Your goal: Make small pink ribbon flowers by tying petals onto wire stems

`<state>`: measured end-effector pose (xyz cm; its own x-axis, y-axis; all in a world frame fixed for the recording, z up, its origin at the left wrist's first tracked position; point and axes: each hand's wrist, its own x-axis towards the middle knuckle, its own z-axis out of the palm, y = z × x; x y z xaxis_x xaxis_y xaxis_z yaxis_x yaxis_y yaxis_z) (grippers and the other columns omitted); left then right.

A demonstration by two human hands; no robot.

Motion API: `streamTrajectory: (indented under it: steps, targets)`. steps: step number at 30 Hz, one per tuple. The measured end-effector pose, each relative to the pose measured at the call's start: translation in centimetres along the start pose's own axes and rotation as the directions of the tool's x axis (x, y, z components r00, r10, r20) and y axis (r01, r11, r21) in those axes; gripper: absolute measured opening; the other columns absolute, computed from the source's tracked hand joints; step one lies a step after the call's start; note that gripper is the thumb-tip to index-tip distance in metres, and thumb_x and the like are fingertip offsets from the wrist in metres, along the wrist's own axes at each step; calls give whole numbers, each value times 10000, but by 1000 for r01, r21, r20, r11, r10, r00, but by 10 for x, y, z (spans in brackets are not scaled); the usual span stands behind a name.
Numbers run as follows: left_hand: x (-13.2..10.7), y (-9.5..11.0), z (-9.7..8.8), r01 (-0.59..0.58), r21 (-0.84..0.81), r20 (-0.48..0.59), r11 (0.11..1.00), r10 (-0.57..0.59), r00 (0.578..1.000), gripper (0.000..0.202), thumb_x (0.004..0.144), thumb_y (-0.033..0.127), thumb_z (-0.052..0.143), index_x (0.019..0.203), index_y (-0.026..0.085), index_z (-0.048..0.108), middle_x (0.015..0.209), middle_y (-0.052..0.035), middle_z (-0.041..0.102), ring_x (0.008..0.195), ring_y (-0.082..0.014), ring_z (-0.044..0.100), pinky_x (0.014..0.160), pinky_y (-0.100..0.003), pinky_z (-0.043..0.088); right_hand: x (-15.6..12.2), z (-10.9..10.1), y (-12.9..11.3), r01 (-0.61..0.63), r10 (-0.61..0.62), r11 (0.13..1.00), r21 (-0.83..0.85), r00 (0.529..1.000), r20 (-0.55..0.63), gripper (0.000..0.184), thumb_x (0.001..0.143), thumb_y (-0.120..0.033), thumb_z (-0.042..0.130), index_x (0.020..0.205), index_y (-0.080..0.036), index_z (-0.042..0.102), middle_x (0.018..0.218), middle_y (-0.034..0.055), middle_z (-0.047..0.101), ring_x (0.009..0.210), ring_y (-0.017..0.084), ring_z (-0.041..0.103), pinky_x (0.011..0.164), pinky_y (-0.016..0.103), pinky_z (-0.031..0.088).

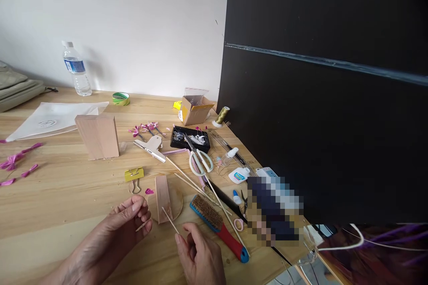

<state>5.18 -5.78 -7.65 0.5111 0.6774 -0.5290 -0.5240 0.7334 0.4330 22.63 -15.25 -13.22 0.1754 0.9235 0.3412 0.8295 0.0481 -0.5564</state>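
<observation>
My right hand [202, 256] pinches a thin wooden stick [171, 221] between thumb and forefinger. The stick's tip points up and left, over a small wooden block [162, 200] that lies on a round wooden piece [177, 198]. Left of the block, my left hand [129, 220] is closed with thumb and forefinger pressed together. A small pale sliver shows by its lower fingers; what the pinch itself holds, if anything, is too small to make out. A magenta petal [149, 191] and a yellow binder clip [134, 174] lie just beyond this hand.
Right of my hands lie a red-and-blue brush [209, 213], white-handled scissors [200, 161], a black comb [224, 196] and a glue bottle [239, 175]. A larger wooden block [97, 138] stands at left. A black panel [317, 98] rises along the right edge.
</observation>
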Motion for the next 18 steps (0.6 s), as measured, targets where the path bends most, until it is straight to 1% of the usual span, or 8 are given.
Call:
streamTrajectory:
  steps: [3,5,8,9,11,14,16,18]
  targets:
    - [0,-1,0,-4,22,17,1000,4,1000,160,618,197,810,695,153,677,692,8,568,688,-122,555,748,-295,502,-3,-11,1,2,9,998,69,987,-160,172,851,-276,494,852,-156,617,574,18,590,477,130,539,464,210,397]
    - [-2,-2,3,-33,98,56,995,28,998,156,641,261,791,680,170,671,688,12,556,690,-124,533,744,-283,481,0,-17,-6,-16,69,977,211,967,-244,137,835,-247,519,809,-178,634,611,26,587,487,120,506,468,211,389]
    - [-4,-3,13,-224,373,106,900,199,974,178,659,337,759,610,195,663,648,15,540,679,-139,490,696,-253,438,11,-16,-27,-48,178,846,531,964,-197,125,796,-261,575,725,-206,662,639,22,591,493,107,470,454,214,364]
    - [-5,-3,17,-320,476,143,819,287,947,181,657,347,752,581,204,670,630,10,542,671,-150,483,680,-255,427,16,-13,-35,-89,220,758,646,967,-126,127,772,-304,608,724,-205,671,684,27,605,471,93,447,430,214,349]
    - [-5,-3,25,-505,607,253,613,453,855,153,633,332,755,536,229,698,606,-8,560,659,-180,491,661,-276,422,28,-5,-49,-251,308,498,830,946,102,216,728,-402,655,805,-200,674,751,27,618,382,46,373,349,195,275]
    - [-3,-2,30,-675,639,391,369,599,698,62,606,275,758,545,278,745,611,-33,590,639,-215,519,629,-305,432,44,7,-62,-378,299,189,906,901,314,405,625,-492,733,873,-182,651,568,-34,542,347,35,347,323,168,219]
    - [0,-2,30,-720,632,428,288,645,633,66,610,249,753,589,311,763,630,-41,612,642,-228,532,616,-310,435,52,12,-66,-387,254,119,914,902,349,437,587,-516,753,820,-164,641,508,-54,500,345,29,325,320,160,206]
    - [2,-1,29,-735,626,433,259,669,605,82,611,248,756,611,329,766,626,-40,624,647,-235,533,617,-313,438,57,14,-68,-377,234,127,918,910,341,427,585,-535,749,730,-154,624,461,-65,464,337,18,288,320,159,190]
